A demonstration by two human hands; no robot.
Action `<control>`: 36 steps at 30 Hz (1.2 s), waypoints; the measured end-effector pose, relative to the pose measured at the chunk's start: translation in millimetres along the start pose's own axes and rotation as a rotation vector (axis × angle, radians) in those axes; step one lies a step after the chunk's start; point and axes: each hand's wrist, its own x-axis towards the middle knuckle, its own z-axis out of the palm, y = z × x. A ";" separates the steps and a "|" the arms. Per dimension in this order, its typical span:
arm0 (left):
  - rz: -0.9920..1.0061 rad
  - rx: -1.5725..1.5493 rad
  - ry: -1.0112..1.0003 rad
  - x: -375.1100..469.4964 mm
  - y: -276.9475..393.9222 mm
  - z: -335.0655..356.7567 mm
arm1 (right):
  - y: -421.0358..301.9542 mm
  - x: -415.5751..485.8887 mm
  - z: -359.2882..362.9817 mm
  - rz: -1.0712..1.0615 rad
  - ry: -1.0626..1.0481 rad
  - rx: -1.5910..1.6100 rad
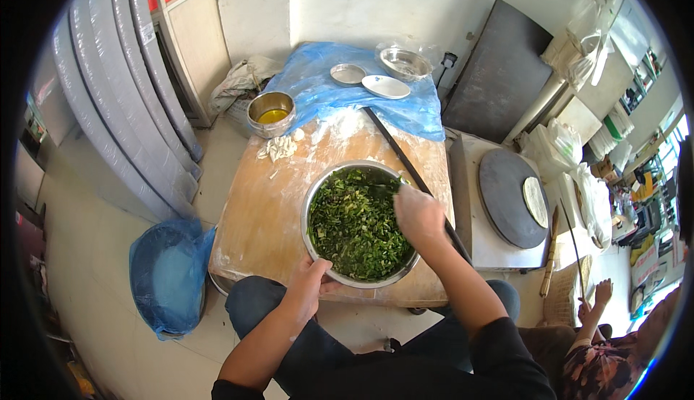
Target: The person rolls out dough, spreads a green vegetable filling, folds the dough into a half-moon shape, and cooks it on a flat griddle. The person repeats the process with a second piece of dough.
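Observation:
A steel bowl full of chopped green leaves stands at the near part of a floured wooden board. My left hand grips the bowl's near left rim, thumb on top. My right hand is closed at the bowl's right rim, slightly blurred; part of a shiny utensil seems to show beside it among the leaves, its handle hidden by my fingers. Beneath my right forearm runs a long dark rod. White dough scraps lie beyond the bowl, next to a metal bowl of yellow oil.
Blue plastic sheeting at the back bears a white dish and metal dishes. On the right, a round griddle carries a flatbread. Beyond it sits another person holding a thin stick. A plastic-covered tub stands left.

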 end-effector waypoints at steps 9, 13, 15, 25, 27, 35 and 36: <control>-0.022 -0.008 0.028 -1.9 -0.4 -8.9 | -2.7 -46.0 -30.1 -0.402 0.052 0.252; -0.026 -0.035 0.002 -0.6 -0.1 -3.0 | -27.5 -72.5 -50.2 -0.601 -0.079 0.210; -0.030 -0.033 -0.002 1.4 0.0 1.5 | -41.4 -65.9 -37.1 -0.636 -0.035 0.213; 0.009 -0.020 0.024 3.4 -1.1 2.7 | 17.2 -15.4 -12.9 0.131 0.121 0.055; 0.006 -0.012 0.006 5.1 -1.0 2.6 | 7.3 -1.8 -2.7 0.191 -0.080 0.039; 0.030 -0.021 0.022 1.3 -0.3 1.5 | 11.9 -15.9 7.8 -0.029 0.009 -0.011; 0.014 -0.008 0.033 1.5 -0.3 2.2 | 13.2 -17.3 5.7 -0.002 0.187 0.001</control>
